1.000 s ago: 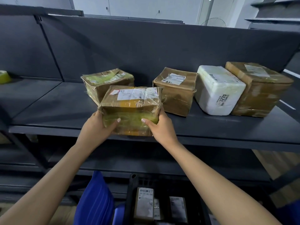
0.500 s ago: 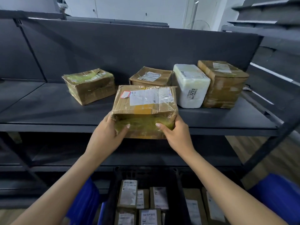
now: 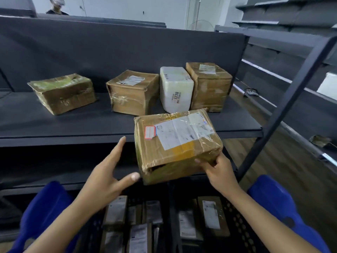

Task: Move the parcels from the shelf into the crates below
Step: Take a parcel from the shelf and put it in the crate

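A taped brown parcel [image 3: 175,143] with a white label hangs in front of the dark shelf [image 3: 54,132], off its edge and above the black crates. My right hand [image 3: 217,172] grips its lower right corner. My left hand [image 3: 107,176] is off the parcel, fingers spread, just left of it. On the shelf stand a green-taped parcel [image 3: 63,94], a brown parcel [image 3: 131,94], a white foam parcel [image 3: 175,88] and a tall brown parcel [image 3: 209,84]. Below, two black crates [image 3: 171,216] hold several labelled parcels.
Blue bins stand at the lower left [image 3: 43,212] and lower right [image 3: 277,203]. A slanted dark post [image 3: 291,92] of the rack runs along the right side. More shelving lies beyond it. A person [image 3: 56,6] is behind the rack at the top left.
The parcel came off the shelf edge, moving right and down. My left hand let go of it and opened; my right hand alone holds it.
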Demonstrator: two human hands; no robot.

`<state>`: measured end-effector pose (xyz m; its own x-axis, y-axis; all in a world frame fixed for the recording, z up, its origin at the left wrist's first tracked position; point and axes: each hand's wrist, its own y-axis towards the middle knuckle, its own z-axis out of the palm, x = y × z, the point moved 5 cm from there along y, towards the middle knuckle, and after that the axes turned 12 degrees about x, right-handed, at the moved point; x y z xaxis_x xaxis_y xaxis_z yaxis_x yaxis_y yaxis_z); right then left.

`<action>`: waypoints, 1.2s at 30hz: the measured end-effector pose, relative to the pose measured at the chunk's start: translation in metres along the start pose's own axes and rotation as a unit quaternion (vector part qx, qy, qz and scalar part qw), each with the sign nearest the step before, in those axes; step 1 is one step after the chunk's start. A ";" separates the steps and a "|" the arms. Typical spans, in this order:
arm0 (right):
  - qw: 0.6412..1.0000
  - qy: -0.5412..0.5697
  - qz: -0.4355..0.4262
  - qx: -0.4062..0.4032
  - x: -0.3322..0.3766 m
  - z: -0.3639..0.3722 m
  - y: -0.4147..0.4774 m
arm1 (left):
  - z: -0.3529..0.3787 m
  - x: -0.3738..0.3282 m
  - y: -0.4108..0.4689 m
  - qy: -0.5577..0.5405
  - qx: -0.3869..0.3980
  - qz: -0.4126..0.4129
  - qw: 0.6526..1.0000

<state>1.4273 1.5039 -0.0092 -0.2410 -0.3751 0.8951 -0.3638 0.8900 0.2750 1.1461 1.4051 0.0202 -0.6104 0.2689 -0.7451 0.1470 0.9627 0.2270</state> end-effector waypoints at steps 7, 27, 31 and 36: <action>0.992 -0.009 -0.014 0.121 -0.002 -0.028 -0.030 | -0.005 -0.037 0.044 -0.079 0.146 -0.096 0.982; 0.992 -0.099 -0.080 -0.018 0.040 -0.022 -0.004 | 0.065 -0.032 0.013 -0.400 -0.005 -0.207 0.893; 0.995 -0.080 -0.058 0.012 0.048 -0.004 0.001 | 0.070 -0.027 0.012 -0.424 -0.055 -0.203 0.881; 0.989 0.049 0.038 0.133 0.041 0.019 -0.005 | 0.060 -0.023 0.016 -0.392 -0.088 -0.172 0.900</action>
<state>1.4026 1.4789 0.0192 -0.1936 -0.2720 0.9426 -0.5744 0.8103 0.1158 1.2092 1.4161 0.0037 0.1502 -0.0398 -0.9878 -0.1122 0.9920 -0.0570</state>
